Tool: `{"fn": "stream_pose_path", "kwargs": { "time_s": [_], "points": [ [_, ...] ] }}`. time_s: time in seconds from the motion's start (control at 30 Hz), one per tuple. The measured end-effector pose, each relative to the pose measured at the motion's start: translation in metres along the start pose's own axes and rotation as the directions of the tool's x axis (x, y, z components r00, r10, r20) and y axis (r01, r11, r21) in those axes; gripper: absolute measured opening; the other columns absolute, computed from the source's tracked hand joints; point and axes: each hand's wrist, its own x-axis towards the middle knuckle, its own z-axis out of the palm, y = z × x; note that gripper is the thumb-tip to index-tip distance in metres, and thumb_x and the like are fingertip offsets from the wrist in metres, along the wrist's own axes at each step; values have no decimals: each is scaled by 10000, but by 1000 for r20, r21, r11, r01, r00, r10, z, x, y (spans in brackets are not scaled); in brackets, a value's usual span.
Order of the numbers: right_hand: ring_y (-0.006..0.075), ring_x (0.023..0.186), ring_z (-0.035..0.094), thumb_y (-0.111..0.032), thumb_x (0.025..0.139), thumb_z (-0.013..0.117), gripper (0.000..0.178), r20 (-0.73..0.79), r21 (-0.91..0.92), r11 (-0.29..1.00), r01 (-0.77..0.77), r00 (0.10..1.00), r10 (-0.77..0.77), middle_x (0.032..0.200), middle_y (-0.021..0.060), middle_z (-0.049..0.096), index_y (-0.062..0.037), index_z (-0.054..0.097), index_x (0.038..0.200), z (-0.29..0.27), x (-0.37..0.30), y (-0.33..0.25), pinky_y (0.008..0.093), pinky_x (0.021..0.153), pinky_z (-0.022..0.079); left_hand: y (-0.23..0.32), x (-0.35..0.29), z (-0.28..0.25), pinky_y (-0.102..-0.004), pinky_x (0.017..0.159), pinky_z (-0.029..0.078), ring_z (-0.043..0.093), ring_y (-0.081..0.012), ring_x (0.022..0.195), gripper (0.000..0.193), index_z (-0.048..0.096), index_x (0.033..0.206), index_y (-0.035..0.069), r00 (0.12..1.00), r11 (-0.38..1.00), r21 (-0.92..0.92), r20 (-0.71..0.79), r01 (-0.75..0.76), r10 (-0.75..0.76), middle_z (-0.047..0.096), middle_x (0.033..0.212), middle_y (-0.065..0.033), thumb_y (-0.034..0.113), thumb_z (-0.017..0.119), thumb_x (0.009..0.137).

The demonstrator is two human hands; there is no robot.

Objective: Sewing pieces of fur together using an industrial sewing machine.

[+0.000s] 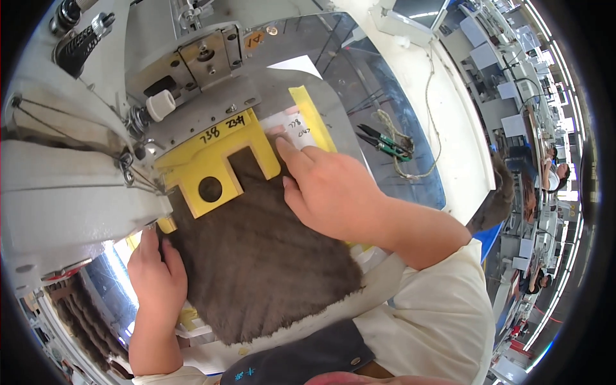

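Observation:
A dark brown fur piece [276, 256] lies spread on the sewing machine's bed, its furry edge toward me. Over its far part is a yellow template [186, 163] with a round hole, a square notch and handwriting on it. My left hand [157, 273] rests at the fur's left edge, close under the machine head, fingers stretched forward and thumb apart. My right hand [333, 186] lies at the template's right side, its index finger reaching onto a pink and white patch [285, 125]. The other right fingers are curled and partly hidden. The needle area is hidden behind the machine head.
The white sewing machine head [70, 192] fills the left side. Green-handled thread snips [385, 142] lie beside a looped cord [433, 115] on the right. Yellow tape [311, 119] marks the bed. More brown fur [80, 314] lies at lower left. People sit at distant workstations.

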Motion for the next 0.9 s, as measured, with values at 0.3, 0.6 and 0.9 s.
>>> {"fn": "stream_pose_path", "kwargs": {
  "time_s": [0.3,0.6,0.9],
  "points": [
    [417,782,636,-119,923,607,450,11,3,1000,4,1000,-4,879,202,630,70,540,1327,3,0,3,493,712,520,-3,-2,4,-522,616,460,604,-437,678,308,590,1186,-106,999,999,16,-10,-31,31,616,753,-246,-28,577,888],
    [430,841,634,-60,925,573,410,20,48,999,-10,1000,9,906,215,629,71,549,1313,6,8,3,504,759,510,-5,-4,1,-519,636,471,607,-436,689,312,590,1195,-110,1000,999,35,-19,-24,24,618,756,-242,-26,566,895],
    [414,827,663,-84,907,588,462,-18,22,999,-22,1000,23,883,224,666,87,542,1334,4,7,4,483,753,540,-1,-3,3,-519,646,475,612,-432,693,308,595,1180,-103,999,1000,16,-36,3,-2,614,750,-238,-28,563,883]
  ]
}}
